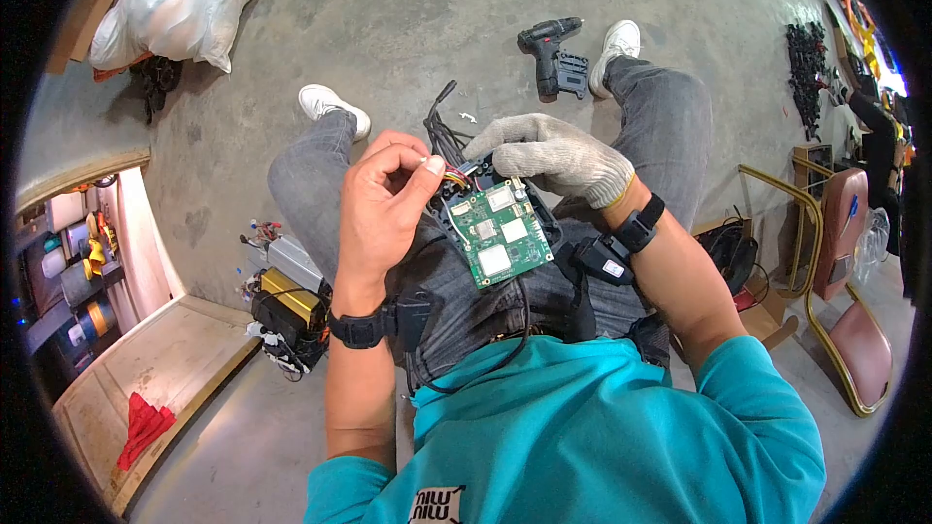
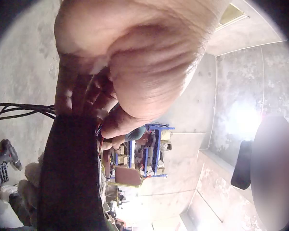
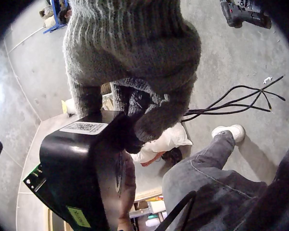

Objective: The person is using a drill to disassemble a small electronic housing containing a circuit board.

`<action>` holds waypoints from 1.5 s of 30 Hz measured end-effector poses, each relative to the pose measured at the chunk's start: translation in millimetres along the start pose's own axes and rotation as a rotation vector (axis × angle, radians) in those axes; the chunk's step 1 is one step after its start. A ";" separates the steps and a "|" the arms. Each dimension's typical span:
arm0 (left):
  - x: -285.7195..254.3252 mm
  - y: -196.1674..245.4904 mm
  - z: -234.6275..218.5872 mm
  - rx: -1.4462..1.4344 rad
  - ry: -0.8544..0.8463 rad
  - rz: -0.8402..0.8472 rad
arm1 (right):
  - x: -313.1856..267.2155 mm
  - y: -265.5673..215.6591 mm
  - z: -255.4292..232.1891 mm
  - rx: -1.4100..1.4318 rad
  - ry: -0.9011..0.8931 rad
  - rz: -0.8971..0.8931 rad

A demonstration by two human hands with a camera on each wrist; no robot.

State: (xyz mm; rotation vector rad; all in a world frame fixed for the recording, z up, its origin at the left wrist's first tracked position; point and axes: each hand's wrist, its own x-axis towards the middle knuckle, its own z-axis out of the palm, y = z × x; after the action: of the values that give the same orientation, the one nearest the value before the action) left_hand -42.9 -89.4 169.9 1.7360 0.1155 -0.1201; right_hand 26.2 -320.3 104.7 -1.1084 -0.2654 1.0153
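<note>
A green circuit board (image 1: 532,250) lies face up over a black plastic case (image 1: 553,233) above the person's lap. With thumb and fingertips the bare left hand (image 1: 379,209) pinches thin coloured wires (image 1: 454,178) at the board's far edge. The right hand (image 1: 563,157), in a grey knit glove, grips the case at its far right side. In the right wrist view, the gloved fingers curl over the edge of the case (image 3: 70,149), which bears a QR label (image 3: 83,128). Black cables (image 1: 445,131) run out from the case's far end. A dark strap hides part of the left fingers in the left wrist view.
On the concrete floor ahead lies a cordless drill (image 1: 553,58). A white plastic bag (image 1: 184,5) sits far left. Beside the left leg are a yellow-and-black device (image 1: 289,301) and wiring. A chair (image 1: 843,233) stands at the right, past an open cardboard box (image 1: 772,320).
</note>
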 end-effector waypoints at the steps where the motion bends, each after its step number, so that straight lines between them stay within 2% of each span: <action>1: -0.4 0.7 0.0 -0.008 -0.010 -0.004 | -0.7 -0.2 -0.5 0.000 0.000 0.000; 4: -1.8 0.7 0.4 -0.051 -0.016 -0.009 | -2.5 -2.3 -0.5 0.059 -0.009 0.041; 6: -2.3 3.4 -0.1 -0.060 -0.028 -0.018 | -2.7 -4.1 1.5 0.019 -0.002 -0.012; 29: -9.1 2.9 -5.4 -0.117 -0.137 0.023 | -1.5 0.2 0.7 0.135 0.026 -0.030; 38: -21.9 2.6 -9.2 -0.162 -0.001 -0.163 | -3.0 -2.1 0.4 0.155 0.027 -0.027; 40: -25.6 6.5 -10.6 -0.277 -0.058 -0.303 | -3.0 -2.1 1.3 0.185 0.028 -0.035; 41: -26.4 7.8 -11.0 -0.276 -0.058 -0.303 | -3.3 -2.7 1.4 0.184 0.032 -0.034; 43: -27.7 9.4 -11.6 -0.361 -0.165 -0.367 | -3.5 -3.2 1.6 0.182 0.035 -0.032; 45: -28.9 6.9 -11.0 -0.378 -0.174 -0.364 | -3.6 -3.3 1.6 0.157 0.043 -0.048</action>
State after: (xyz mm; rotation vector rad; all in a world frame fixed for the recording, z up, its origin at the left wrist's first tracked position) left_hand -70.3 -80.0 182.6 1.3071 0.3058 -0.4853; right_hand 24.9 -322.4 109.2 -0.9764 -0.1733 0.9523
